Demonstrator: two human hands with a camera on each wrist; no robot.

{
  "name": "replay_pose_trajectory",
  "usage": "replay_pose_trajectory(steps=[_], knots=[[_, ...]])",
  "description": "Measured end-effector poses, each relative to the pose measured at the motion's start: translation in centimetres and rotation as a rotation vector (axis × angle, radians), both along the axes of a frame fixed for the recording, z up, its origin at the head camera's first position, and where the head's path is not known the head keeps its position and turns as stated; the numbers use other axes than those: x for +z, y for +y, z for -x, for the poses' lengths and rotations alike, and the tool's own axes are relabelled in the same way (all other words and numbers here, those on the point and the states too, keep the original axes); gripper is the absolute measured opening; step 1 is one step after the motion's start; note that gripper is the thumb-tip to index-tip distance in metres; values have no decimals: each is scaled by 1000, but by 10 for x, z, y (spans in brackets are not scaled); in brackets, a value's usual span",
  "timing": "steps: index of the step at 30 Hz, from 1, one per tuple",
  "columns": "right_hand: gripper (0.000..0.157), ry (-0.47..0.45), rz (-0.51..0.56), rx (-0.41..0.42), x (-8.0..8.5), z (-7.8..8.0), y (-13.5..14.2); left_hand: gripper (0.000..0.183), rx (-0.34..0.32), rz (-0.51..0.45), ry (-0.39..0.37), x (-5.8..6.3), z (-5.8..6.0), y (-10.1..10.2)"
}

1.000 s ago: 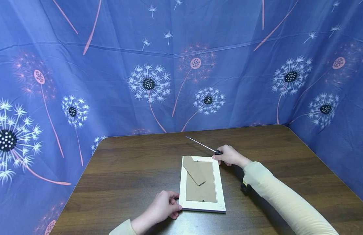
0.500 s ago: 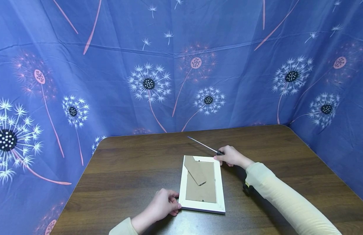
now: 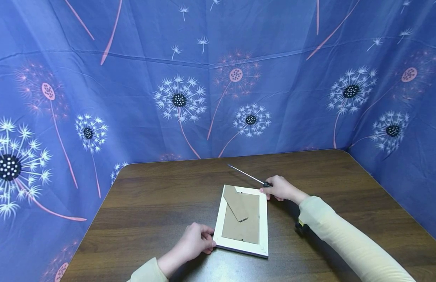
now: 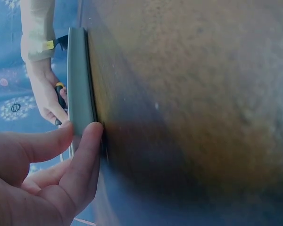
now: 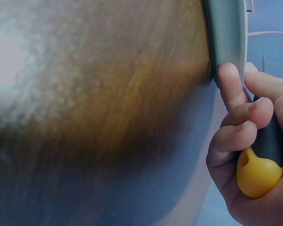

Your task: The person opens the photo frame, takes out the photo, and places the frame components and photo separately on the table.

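A white picture frame (image 3: 263, 219) lies back side up, its brown backing and folded stand leg (image 3: 236, 207) showing in the head view. My left hand (image 3: 194, 243) pinches the near left corner between thumb and fingers; the left wrist view shows the frame's edge (image 4: 79, 80) between them. At the far right corner, my right hand (image 3: 282, 188) has its thumb and index finger on the frame. The same hand's other fingers curl round a screwdriver (image 3: 247, 174), whose black and yellow handle (image 5: 259, 176) fills the palm. Its shaft points to the far left.
Under the frame is a brown wood-grain table (image 3: 151, 203) with rounded far corners. A blue cloth (image 3: 133, 117) printed with dandelions hangs behind it and along both sides. A black strap device (image 3: 300, 229) sits under the right sleeve.
The frame has turned slightly clockwise as seen from above, with its far end shifting right. My right hand and the screwdriver moved a little right; my left hand moved slightly away from me.
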State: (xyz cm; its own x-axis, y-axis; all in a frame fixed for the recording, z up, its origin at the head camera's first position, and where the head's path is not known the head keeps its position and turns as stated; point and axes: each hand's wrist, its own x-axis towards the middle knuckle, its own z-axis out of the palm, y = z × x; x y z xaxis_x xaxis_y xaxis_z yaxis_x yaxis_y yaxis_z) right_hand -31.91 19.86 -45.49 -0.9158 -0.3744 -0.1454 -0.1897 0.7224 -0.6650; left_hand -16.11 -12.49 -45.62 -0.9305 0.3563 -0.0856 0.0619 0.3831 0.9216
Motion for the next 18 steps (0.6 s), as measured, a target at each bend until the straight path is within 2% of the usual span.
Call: replay_pose_trajectory(steps=[7, 18], knots=[[23, 0, 9, 18, -1, -5, 5, 28, -8, 8, 13, 2, 3, -3], [22, -5, 15, 5, -1, -11, 12, 24, 17, 27, 9, 1, 11, -6]])
